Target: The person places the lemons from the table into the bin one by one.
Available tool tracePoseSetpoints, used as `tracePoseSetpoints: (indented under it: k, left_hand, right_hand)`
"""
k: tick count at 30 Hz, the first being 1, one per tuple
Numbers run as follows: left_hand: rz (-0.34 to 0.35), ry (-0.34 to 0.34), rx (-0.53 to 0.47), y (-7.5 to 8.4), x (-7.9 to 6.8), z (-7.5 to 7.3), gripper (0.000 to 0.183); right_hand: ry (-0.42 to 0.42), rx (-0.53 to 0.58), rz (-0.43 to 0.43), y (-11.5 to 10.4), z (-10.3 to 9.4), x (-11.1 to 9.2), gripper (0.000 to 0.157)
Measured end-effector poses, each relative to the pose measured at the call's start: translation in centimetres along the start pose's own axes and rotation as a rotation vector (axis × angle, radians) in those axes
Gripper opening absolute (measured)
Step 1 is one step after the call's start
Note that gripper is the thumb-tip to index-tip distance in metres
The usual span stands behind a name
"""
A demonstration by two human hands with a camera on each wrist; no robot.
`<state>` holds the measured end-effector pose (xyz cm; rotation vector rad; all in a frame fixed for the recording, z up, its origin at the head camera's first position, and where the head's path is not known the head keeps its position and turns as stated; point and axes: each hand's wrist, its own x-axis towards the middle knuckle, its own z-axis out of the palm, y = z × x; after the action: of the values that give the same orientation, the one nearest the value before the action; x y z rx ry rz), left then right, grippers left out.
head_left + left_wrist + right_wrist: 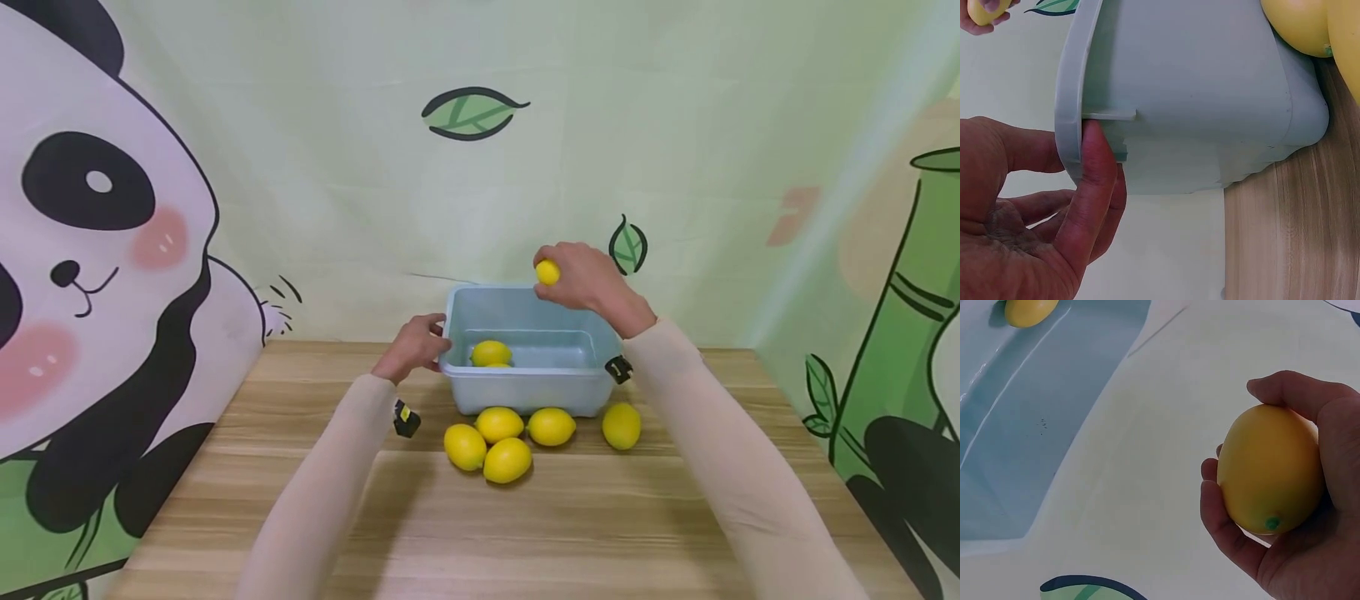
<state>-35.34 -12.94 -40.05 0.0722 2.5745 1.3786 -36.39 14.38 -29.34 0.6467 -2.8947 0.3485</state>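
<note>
A light blue plastic bin [532, 390] stands on the wooden table near the back wall. My left hand [414, 343] grips its left rim, thumb on one side and fingers tucked under the lip, as the left wrist view shows. Raised above the bin's back right part, my right hand [581, 275] holds a lemon [1270, 469], fingers curled round it. Inside the bin, at the left, lies a lemon [491, 353], with part of another lemon [498, 365] showing in front of it.
Several lemons lie before the bin: a cluster [507, 460] at front left, one lemon [551, 427] near its middle and one lemon [621, 426] at its right corner. Behind the wooden table [480, 533] hangs a printed panda backdrop [337, 183].
</note>
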Motion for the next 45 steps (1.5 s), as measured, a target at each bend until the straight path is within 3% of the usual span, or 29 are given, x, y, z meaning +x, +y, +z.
tracePoseSetpoints:
  k: [23,41,45]
  left_hand:
    - [-0.030,-0.015,-0.009,0.0,0.1,-0.3,0.062]
    - [-0.019,-0.010,0.007,0.3,-0.2,-0.2,0.062]
    - [-0.015,-0.008,0.011,0.2,-0.1,-0.1,0.062]
  right_hand:
    - [-0.272,0.029,0.038,1.6,2.3,4.2,0.044]
    - [-0.427,0.073,0.153,3.8,5.6,5.1,0.048]
    - [-0.445,0.052,0.146,4.3,6.3,5.1,0.047]
